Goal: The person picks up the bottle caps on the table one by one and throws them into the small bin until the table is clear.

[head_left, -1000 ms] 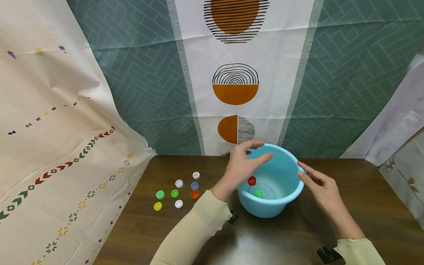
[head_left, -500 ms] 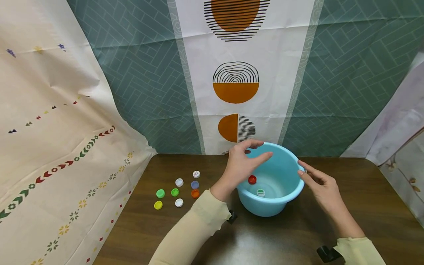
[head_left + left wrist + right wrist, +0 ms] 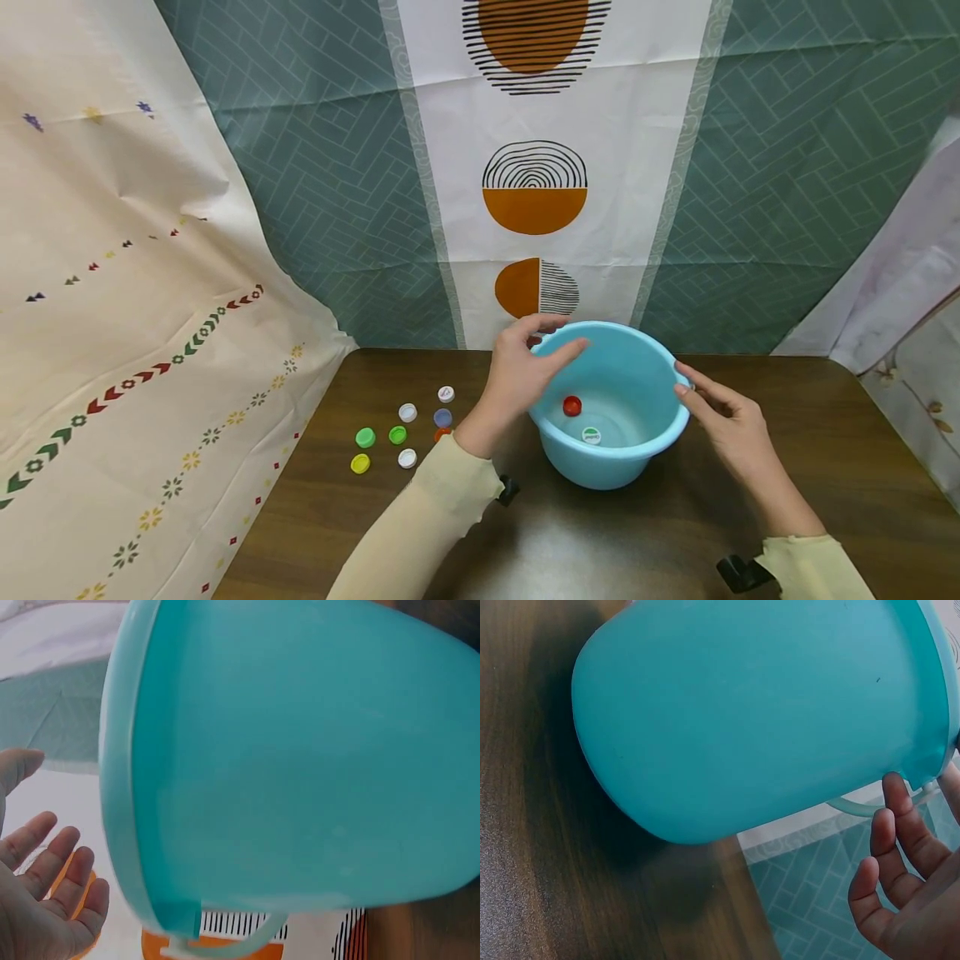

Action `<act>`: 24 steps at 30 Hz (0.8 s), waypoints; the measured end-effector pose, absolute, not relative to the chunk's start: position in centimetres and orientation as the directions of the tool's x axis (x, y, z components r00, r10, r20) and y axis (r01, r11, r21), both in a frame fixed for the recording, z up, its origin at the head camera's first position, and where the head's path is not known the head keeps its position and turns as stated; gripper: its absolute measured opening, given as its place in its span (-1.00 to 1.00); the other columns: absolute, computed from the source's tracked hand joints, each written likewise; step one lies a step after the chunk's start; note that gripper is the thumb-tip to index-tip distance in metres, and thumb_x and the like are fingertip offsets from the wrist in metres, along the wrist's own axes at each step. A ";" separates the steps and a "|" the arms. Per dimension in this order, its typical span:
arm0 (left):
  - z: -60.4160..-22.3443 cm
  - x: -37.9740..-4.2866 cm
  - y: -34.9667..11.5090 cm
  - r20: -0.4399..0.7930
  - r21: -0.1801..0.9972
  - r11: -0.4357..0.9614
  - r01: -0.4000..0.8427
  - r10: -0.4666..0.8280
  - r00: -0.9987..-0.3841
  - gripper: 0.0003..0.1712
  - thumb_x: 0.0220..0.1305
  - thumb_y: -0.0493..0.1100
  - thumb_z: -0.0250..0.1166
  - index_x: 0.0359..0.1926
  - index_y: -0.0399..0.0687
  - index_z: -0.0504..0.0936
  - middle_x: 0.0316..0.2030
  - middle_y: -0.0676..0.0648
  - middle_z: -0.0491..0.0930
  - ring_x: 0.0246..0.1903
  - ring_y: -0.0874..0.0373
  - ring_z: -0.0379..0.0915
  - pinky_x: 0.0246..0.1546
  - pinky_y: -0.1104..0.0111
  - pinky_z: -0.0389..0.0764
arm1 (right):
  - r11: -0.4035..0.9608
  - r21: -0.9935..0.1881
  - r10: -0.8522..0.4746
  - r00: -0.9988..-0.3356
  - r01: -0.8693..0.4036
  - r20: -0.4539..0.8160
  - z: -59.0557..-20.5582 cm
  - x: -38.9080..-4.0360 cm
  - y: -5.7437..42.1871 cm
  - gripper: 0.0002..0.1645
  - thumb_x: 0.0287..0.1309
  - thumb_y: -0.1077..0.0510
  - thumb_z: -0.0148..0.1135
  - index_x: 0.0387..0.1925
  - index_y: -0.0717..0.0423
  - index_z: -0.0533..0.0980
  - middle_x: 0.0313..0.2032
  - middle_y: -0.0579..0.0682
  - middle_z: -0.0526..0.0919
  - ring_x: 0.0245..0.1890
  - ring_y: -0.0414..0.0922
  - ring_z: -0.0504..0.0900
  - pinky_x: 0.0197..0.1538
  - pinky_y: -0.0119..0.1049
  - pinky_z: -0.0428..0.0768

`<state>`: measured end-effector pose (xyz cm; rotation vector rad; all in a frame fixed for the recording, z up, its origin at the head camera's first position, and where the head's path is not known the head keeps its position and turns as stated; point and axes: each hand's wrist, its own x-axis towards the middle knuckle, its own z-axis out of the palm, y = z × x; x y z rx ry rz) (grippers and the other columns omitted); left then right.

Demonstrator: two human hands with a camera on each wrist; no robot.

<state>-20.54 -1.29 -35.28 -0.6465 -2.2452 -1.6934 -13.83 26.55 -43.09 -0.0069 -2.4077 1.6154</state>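
Note:
In the head view a light blue bucket point(image 3: 600, 454) stands on the wooden table. On its floor lie a red bottle cap point(image 3: 572, 406) and a white cap with green print point(image 3: 591, 435). My left hand point(image 3: 513, 375) hovers by the bucket's left rim, thumb and fingers spread apart, holding nothing; the left wrist view has its fingers point(image 3: 67, 881) loosely bent beside the rim. At the opposite side, my right hand point(image 3: 727, 429) holds the rim between thumb and fingers. In the right wrist view, one fingertip point(image 3: 894, 784) touches the bucket's wall just under the rim.
Several caps lie on the table left of the bucket, among them a yellow cap point(image 3: 360, 463), a blue cap point(image 3: 442, 417), a white cap point(image 3: 407, 458) and an orange cap point(image 3: 442, 434) partly hidden by my left arm. A patterned cloth point(image 3: 360, 208) hangs behind the table.
The cap near the bucket's front first looked green and now shows its white printed face. My left hand has shifted left, away from over the bucket. The right hand stays at the rim.

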 end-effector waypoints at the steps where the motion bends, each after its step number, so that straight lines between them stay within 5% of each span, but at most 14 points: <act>1: -35.3 -20.6 -1.5 0.458 0.844 0.217 0.491 0.187 -0.869 -0.57 0.11 0.13 0.46 0.01 0.18 0.69 -0.14 0.22 0.59 -0.18 0.15 0.54 -0.26 0.28 0.63 | 0.389 -0.912 0.138 -0.971 -0.129 0.197 -43.1 -13.8 26.6 -0.40 0.32 -0.13 0.18 0.33 -0.09 0.43 0.08 -0.16 0.59 -0.11 -0.31 0.57 -0.19 -0.50 0.59; 11: -35.8 -21.0 -4.0 0.489 0.824 0.259 0.503 0.122 -0.864 -0.57 0.14 0.15 0.43 -0.01 0.12 0.68 -0.11 0.23 0.61 -0.09 0.13 0.50 -0.11 0.30 0.60 | 0.385 -0.912 0.133 -0.969 -0.141 0.206 -43.2 -13.8 26.6 -0.42 0.33 -0.10 0.19 0.33 -0.07 0.43 0.06 -0.20 0.60 -0.11 -0.32 0.57 -0.19 -0.51 0.58; 24: -38.0 -22.2 -9.0 0.470 0.816 0.364 0.450 0.037 -0.882 -0.59 0.16 0.16 0.41 -0.03 0.12 0.69 -0.10 0.18 0.64 -0.19 0.16 0.57 -0.18 0.29 0.63 | 0.409 -0.903 0.139 -0.969 -0.132 0.205 -43.4 -14.1 26.9 -0.42 0.32 -0.12 0.19 0.33 -0.13 0.43 0.12 -0.08 0.59 -0.08 -0.26 0.55 -0.18 -0.51 0.56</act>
